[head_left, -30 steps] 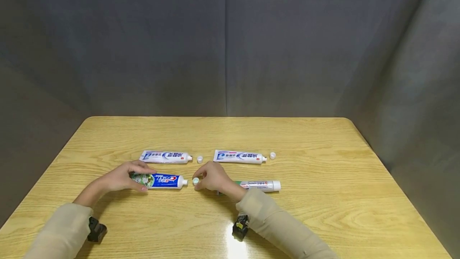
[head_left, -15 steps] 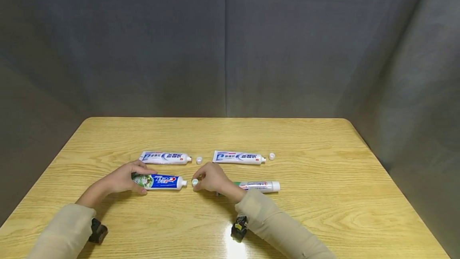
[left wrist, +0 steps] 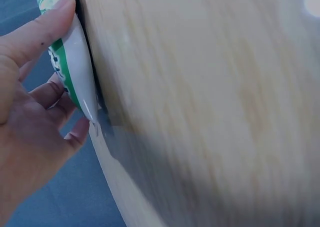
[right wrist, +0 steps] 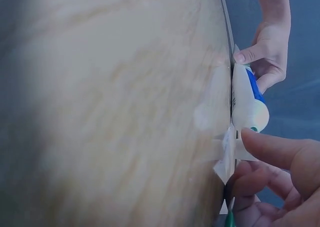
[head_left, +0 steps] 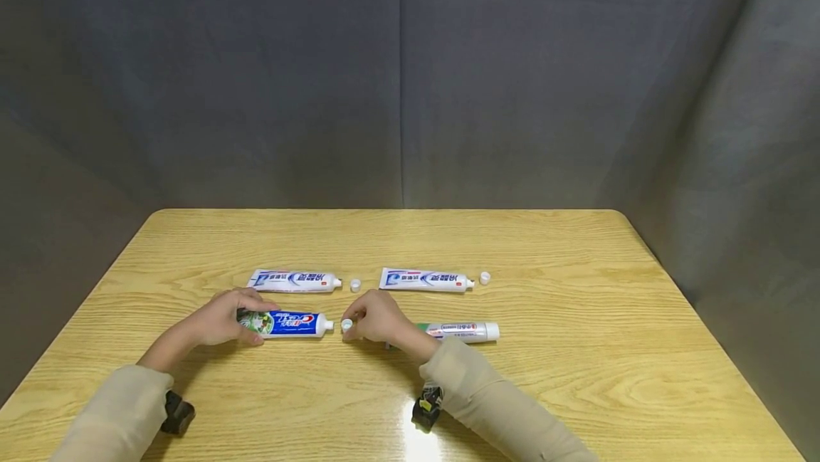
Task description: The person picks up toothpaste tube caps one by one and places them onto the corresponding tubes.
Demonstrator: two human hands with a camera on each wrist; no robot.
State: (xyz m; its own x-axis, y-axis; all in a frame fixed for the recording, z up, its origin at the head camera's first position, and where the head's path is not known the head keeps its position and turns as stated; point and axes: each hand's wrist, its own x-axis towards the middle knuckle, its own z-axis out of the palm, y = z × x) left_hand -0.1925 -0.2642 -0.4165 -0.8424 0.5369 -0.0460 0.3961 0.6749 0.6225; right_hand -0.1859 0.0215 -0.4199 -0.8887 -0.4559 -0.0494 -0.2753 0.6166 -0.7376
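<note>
My left hand (head_left: 221,318) grips the tail half of a blue and green Crest toothpaste tube (head_left: 293,324), thumb on the near side and fingers on the far side. The tube lies on the table, its uncapped white nozzle (head_left: 329,324) pointing right. Just past the nozzle, a small gap away, my right hand (head_left: 381,321) pinches a small white cap (head_left: 347,324) between thumb and fingers. In the left wrist view the thumb presses the tube's white underside (left wrist: 80,57). The right wrist view shows the same tube (right wrist: 245,97) beyond my right thumb.
Behind lie two white toothpaste tubes (head_left: 295,281) (head_left: 426,280), uncapped, each with a loose white cap (head_left: 355,285) (head_left: 485,277) off its nozzle. A silver and green capped tube (head_left: 464,332) lies partly under my right forearm. The wooden table (head_left: 576,376) ends at a grey curtain (head_left: 512,92).
</note>
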